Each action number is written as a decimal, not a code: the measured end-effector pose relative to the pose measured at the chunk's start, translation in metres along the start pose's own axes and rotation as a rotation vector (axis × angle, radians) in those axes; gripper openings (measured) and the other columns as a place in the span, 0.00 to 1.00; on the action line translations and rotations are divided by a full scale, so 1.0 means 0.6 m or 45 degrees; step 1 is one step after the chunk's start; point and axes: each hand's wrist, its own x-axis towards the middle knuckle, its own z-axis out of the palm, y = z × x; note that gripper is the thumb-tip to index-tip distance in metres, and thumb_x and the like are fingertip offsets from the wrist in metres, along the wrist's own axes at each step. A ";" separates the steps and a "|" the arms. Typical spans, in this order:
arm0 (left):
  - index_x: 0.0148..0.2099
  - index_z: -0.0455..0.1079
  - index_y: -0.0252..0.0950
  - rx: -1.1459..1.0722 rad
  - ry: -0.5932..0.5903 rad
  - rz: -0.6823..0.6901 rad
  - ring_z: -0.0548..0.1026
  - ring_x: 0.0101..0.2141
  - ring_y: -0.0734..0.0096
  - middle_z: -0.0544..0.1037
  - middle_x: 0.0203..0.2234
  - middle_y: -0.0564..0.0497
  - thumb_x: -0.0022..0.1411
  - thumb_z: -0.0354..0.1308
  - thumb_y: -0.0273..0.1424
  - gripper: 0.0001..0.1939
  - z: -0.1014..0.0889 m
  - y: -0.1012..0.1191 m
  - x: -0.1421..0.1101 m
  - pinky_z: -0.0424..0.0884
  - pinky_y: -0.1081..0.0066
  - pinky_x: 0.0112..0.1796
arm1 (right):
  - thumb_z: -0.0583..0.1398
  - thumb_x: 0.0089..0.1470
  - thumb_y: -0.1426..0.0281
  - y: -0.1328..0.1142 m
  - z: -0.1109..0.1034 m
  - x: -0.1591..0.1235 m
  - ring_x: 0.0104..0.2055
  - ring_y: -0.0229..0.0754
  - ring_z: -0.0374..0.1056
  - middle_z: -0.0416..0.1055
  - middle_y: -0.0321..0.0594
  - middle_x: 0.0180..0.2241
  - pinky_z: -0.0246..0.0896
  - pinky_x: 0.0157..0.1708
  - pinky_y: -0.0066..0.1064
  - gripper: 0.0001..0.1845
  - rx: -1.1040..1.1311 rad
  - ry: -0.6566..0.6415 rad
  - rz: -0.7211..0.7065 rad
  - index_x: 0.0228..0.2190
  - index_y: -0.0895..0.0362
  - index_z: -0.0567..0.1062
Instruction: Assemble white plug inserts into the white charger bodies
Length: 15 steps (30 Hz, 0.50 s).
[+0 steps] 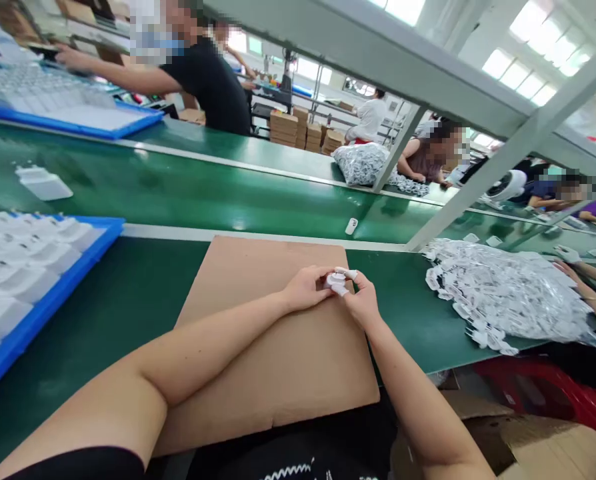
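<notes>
White part [337, 283] pinched by both hands' fingers [351, 273] | mid cardboard sheet [258, 320], edges well apart

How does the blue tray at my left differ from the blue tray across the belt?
The near blue tray lies at the person's own bench edge and is cut off by the picture; the far blue tray lies beyond the green belt, by a co-worker's arm. The near tray's white parts look large and distinct; the far tray's contents are blurred and cannot be told apart. Both have blue rims and hold rows of pale parts.
</notes>
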 end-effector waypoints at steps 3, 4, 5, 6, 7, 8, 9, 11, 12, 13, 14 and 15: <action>0.63 0.74 0.40 0.046 -0.004 0.010 0.78 0.43 0.58 0.83 0.46 0.45 0.64 0.62 0.36 0.25 0.000 -0.003 -0.005 0.74 0.61 0.46 | 0.70 0.49 0.55 0.026 -0.009 -0.027 0.66 0.56 0.65 0.69 0.48 0.65 0.58 0.67 0.49 0.41 -0.073 0.073 0.059 0.63 0.51 0.72; 0.62 0.75 0.41 0.067 -0.001 -0.003 0.78 0.42 0.58 0.83 0.45 0.46 0.64 0.62 0.38 0.24 0.001 -0.005 -0.006 0.74 0.61 0.46 | 0.70 0.49 0.53 0.037 -0.024 -0.033 0.70 0.57 0.60 0.62 0.50 0.69 0.55 0.69 0.49 0.46 -0.154 0.109 0.057 0.66 0.52 0.68; 0.61 0.76 0.40 0.086 0.002 -0.016 0.78 0.42 0.58 0.83 0.44 0.45 0.65 0.62 0.40 0.24 0.001 -0.007 -0.008 0.75 0.61 0.46 | 0.68 0.50 0.51 0.048 -0.046 -0.038 0.73 0.57 0.54 0.56 0.51 0.72 0.51 0.71 0.50 0.48 -0.259 0.161 0.057 0.68 0.53 0.64; 0.60 0.76 0.40 0.102 0.000 -0.025 0.78 0.41 0.58 0.83 0.43 0.45 0.65 0.62 0.41 0.23 0.001 -0.009 -0.009 0.75 0.60 0.46 | 0.66 0.53 0.50 0.060 -0.075 -0.044 0.75 0.58 0.50 0.51 0.54 0.74 0.47 0.72 0.51 0.50 -0.386 0.240 0.072 0.70 0.56 0.61; 0.59 0.77 0.40 0.112 -0.007 -0.031 0.78 0.41 0.57 0.82 0.44 0.45 0.65 0.62 0.42 0.23 0.001 -0.012 -0.009 0.75 0.60 0.46 | 0.64 0.55 0.50 0.072 -0.107 -0.052 0.76 0.58 0.47 0.47 0.57 0.75 0.44 0.73 0.52 0.50 -0.530 0.333 0.122 0.70 0.59 0.58; 0.59 0.77 0.40 0.114 -0.019 -0.036 0.78 0.42 0.57 0.82 0.45 0.44 0.64 0.62 0.43 0.24 0.001 -0.015 -0.009 0.75 0.60 0.47 | 0.63 0.56 0.50 0.084 -0.142 -0.060 0.76 0.59 0.44 0.46 0.59 0.75 0.42 0.73 0.54 0.50 -0.676 0.427 0.213 0.71 0.61 0.56; 0.59 0.77 0.39 0.111 -0.032 -0.042 0.78 0.43 0.56 0.82 0.46 0.44 0.64 0.62 0.44 0.24 0.001 -0.019 -0.009 0.75 0.59 0.47 | 0.61 0.58 0.50 0.095 -0.178 -0.070 0.77 0.60 0.41 0.46 0.61 0.74 0.40 0.73 0.55 0.50 -0.812 0.516 0.346 0.71 0.63 0.55; 0.61 0.76 0.39 0.100 -0.053 -0.063 0.78 0.45 0.55 0.82 0.48 0.43 0.64 0.62 0.45 0.27 0.002 -0.024 -0.008 0.75 0.58 0.49 | 0.60 0.59 0.51 0.115 -0.246 -0.092 0.77 0.66 0.35 0.48 0.68 0.72 0.36 0.72 0.57 0.49 -1.026 0.656 0.695 0.69 0.69 0.55; 0.61 0.75 0.39 0.096 -0.058 -0.079 0.78 0.45 0.55 0.81 0.49 0.43 0.63 0.62 0.47 0.28 0.002 -0.025 -0.007 0.75 0.58 0.49 | 0.60 0.60 0.50 0.123 -0.276 -0.102 0.77 0.69 0.33 0.50 0.72 0.71 0.34 0.71 0.59 0.48 -1.097 0.707 0.871 0.67 0.71 0.57; 0.61 0.75 0.39 0.094 -0.060 -0.094 0.79 0.45 0.55 0.81 0.50 0.43 0.62 0.62 0.48 0.30 0.002 -0.026 -0.008 0.75 0.58 0.49 | 0.60 0.60 0.50 0.131 -0.303 -0.112 0.76 0.73 0.32 0.51 0.74 0.70 0.32 0.71 0.61 0.48 -1.145 0.752 1.029 0.66 0.73 0.59; 0.61 0.75 0.39 0.095 -0.060 -0.107 0.79 0.45 0.55 0.81 0.51 0.42 0.62 0.62 0.49 0.31 0.002 -0.027 -0.008 0.75 0.58 0.49 | 0.60 0.59 0.49 0.138 -0.326 -0.120 0.76 0.76 0.32 0.51 0.75 0.69 0.31 0.70 0.63 0.47 -1.172 0.790 1.161 0.65 0.73 0.60; 0.60 0.76 0.38 0.102 -0.058 -0.119 0.79 0.45 0.54 0.81 0.51 0.42 0.61 0.61 0.51 0.31 0.002 -0.027 -0.009 0.75 0.58 0.48 | 0.60 0.59 0.49 0.144 -0.347 -0.126 0.75 0.78 0.33 0.50 0.75 0.69 0.31 0.69 0.65 0.47 -1.181 0.824 1.265 0.65 0.71 0.61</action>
